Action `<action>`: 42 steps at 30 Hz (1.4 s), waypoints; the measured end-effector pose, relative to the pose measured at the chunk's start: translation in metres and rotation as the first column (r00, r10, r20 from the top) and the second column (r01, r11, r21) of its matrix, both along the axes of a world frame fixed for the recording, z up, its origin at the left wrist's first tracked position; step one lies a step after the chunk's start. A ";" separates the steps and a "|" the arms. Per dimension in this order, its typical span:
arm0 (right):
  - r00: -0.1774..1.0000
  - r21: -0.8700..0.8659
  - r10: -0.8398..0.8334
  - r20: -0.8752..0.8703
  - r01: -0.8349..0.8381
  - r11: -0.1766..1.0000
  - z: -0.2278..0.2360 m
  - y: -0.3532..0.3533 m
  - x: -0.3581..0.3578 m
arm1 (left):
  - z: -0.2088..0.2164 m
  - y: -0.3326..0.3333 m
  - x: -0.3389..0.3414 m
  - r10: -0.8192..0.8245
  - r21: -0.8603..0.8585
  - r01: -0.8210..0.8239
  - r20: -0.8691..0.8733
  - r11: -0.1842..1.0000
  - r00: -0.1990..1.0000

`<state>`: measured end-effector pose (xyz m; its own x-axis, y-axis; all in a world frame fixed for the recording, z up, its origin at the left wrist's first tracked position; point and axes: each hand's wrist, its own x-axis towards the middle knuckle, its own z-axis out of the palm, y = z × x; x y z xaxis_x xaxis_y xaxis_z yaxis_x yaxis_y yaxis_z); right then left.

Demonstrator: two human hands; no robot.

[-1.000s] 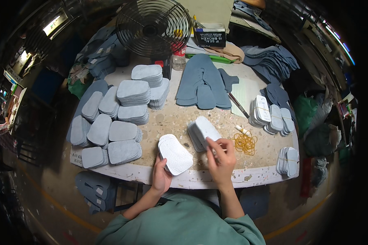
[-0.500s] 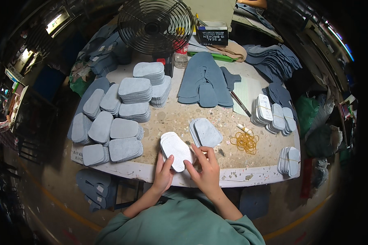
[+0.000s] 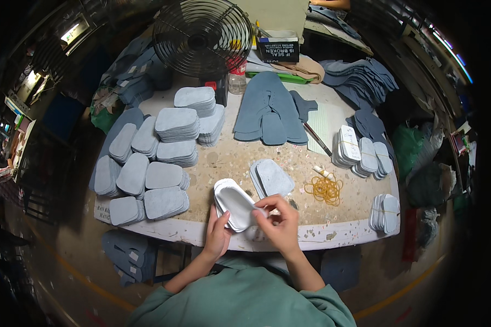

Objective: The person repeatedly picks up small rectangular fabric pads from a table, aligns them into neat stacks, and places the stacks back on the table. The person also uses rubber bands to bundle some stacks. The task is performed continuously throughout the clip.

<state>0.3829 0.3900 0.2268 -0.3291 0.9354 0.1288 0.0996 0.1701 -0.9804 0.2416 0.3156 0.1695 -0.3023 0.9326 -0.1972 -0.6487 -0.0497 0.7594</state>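
Observation:
Above the table's front edge, my left hand [image 3: 218, 238] holds a small stack of white tongue-shaped pieces [image 3: 233, 203], thumb on the near rim. My right hand [image 3: 281, 224] pinches the right edge of the top piece, which curls up into a shallow hollow; the fingers hide part of that edge. Just beyond the hands lies a short pile of grey-blue pieces [image 3: 274, 177] of similar shape, apart from them.
Stacks of pale grey pieces [image 3: 177, 124] crowd the left side. Rubber bands [image 3: 325, 191] lie at right, near banded bundles [image 3: 367, 156] and a smaller bundle [image 3: 383, 213]. Behind are larger blue cut parts [image 3: 250, 111], a bottle [image 3: 237, 83] and a fan [image 3: 197, 42].
My right hand has closed from spread fingers to a pinch at the right edge. The top white piece, flat before, now curls up. My left hand keeps its hold.

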 end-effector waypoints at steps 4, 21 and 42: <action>0.943 0.517 -0.333 0.020 0.276 0.810 0.000 0.019 0.004 | 0.002 0.001 -0.002 -0.005 -0.029 0.006 0.029 1.000 1.000; 0.934 0.593 -0.356 0.035 0.267 0.760 -0.005 0.019 0.008 | 0.007 0.000 -0.003 0.001 -0.012 0.001 0.099 1.000 0.995; 0.967 0.205 0.024 0.252 -0.078 0.976 -0.001 0.005 -0.004 | -0.001 0.001 -0.004 -0.077 0.019 0.077 0.014 0.997 0.997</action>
<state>0.3793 0.3954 0.2254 -0.4221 0.8767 0.2307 0.3192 0.3819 -0.8673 0.2377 0.3168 0.1683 -0.2270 0.9564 -0.1839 -0.6620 -0.0130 0.7494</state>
